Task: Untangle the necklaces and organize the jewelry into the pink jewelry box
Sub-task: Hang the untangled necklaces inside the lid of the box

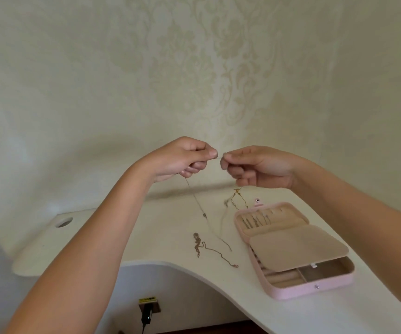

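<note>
Both hands are raised above the white table [161, 237]. My left hand [182, 159] and my right hand [257, 166] each pinch one end of a thin silver necklace [196, 203] between thumb and forefinger, a short taut stretch between them. The rest of the chain hangs down from my left hand to the table, with a small pendant partway down. A rose-gold necklace [209, 249] lies in a loose heap near the table's front edge. A gold chain [237, 197] lies farther back under my right hand. The pink jewelry box [315, 289] stands open at the right.
The box's beige inner flap [296, 247] lies over the compartments; several pieces hang in its lid [262, 219]. The table has a curved cut-out front edge and a round cable hole [63, 222] at the left. A wall socket with a plug [147, 309] sits below. Patterned wallpaper rises behind.
</note>
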The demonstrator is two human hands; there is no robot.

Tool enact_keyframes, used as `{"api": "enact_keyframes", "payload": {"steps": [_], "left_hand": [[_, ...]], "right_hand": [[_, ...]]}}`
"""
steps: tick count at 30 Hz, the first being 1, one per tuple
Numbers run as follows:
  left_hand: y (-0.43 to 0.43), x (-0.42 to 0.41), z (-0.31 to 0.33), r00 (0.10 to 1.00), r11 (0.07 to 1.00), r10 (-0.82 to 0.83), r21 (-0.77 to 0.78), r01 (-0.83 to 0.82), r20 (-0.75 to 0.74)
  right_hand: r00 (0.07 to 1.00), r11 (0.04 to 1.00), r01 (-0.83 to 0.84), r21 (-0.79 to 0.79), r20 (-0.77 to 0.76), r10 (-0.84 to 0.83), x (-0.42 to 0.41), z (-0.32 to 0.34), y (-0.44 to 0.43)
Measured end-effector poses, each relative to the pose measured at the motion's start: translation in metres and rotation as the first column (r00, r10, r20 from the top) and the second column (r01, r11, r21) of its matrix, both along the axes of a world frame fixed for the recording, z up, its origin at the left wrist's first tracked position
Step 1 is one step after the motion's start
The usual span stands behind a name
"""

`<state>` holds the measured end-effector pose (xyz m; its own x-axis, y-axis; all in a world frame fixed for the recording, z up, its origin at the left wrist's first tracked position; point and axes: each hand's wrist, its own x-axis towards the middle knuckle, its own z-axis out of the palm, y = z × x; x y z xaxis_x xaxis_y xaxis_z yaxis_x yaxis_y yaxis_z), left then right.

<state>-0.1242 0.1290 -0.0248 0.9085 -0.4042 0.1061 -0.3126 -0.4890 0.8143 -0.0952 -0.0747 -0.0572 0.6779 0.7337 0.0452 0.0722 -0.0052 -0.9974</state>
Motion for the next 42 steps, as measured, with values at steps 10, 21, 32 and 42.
{"api": "enact_keyframes", "payload": {"steps": [10, 21, 32, 42], "left_hand": [[0.032, 0.010, -0.018, 0.964, 0.872, 0.000, -0.472, -0.130, -0.265], [-0.033, 0.021, 0.012, 0.997, 0.942, 0.053, -0.328, -0.067, -0.051], [-0.088, 0.018, 0.037, 0.995, 0.999, -0.040, 0.024, 0.038, 0.093], [-0.092, 0.029, 0.014, 0.992, 0.997, 0.049, -0.064, -0.041, 0.118]], "right_hand": [[0.946, 0.943, 0.314, 0.106, -0.116, -0.302, 0.021, 0.001, -0.083], [0.963, 0.970, 0.230, -0.078, -0.125, -0.238, 0.032, -0.027, -0.112], [0.993, 0.991, 0.111, 0.078, 0.017, -0.113, 0.030, -0.011, -0.080], [0.937, 0.965, 0.218, -0.147, 0.307, -0.165, 0.021, 0.038, -0.071]]}}
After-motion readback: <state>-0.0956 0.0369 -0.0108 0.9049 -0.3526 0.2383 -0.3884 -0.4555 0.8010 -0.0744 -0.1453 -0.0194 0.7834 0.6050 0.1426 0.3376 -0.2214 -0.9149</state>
